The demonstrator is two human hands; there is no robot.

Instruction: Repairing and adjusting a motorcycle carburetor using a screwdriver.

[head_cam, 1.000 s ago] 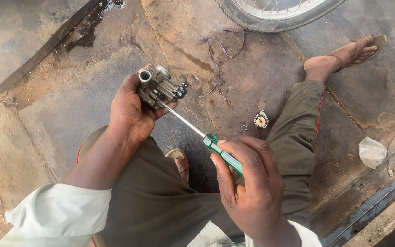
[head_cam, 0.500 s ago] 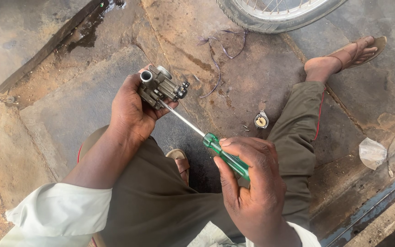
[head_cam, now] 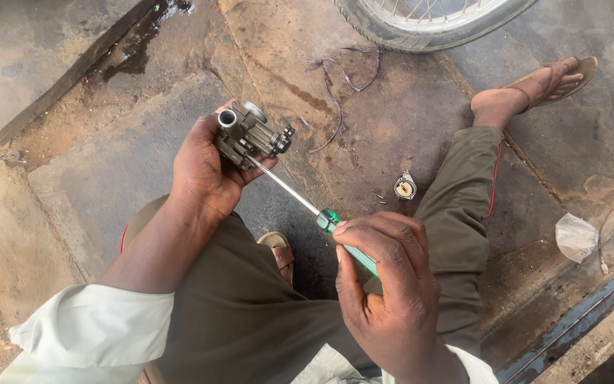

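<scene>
Here, listed in order.

Left hand [head_cam: 204, 167]: raised in front of the seated person, above the left knee, forearm running up from a pale sleeve [head_cam: 94, 334]. Grip closed around a small grey metal engine part [head_cam: 250, 135], fingers wrapped behind it, thumb side toward the camera. The part sits upright in the fist, a round tube opening at its top left.

Right hand [head_cam: 385, 284]: lower and nearer the camera, knuckles up, wrist bent inward. Grip closed around the green handle of a screwdriver [head_cam: 321, 217]; only the front end of the handle shows past the fingers. The bare steel shaft slants up and left, and its tip meets the underside of the metal part.

Legs: olive trousers [head_cam: 250, 320]; right leg stretched out, foot in a brown sandal [head_cam: 548, 82]; a second sandal [head_cam: 278, 252] shows between the knees.

Floor [head_cam: 129, 163]: rough, stained concrete slabs with dirt and a wet dark patch at top left. On it, near the right knee, a small round metal piece [head_cam: 405, 187] with tiny screws beside it; thin dark wires [head_cam: 335, 85] farther off; a crumpled clear plastic scrap [head_cam: 575, 237] at right.

Top edge: part of a spoked wheel with tyre [head_cam: 421, 21].
</scene>
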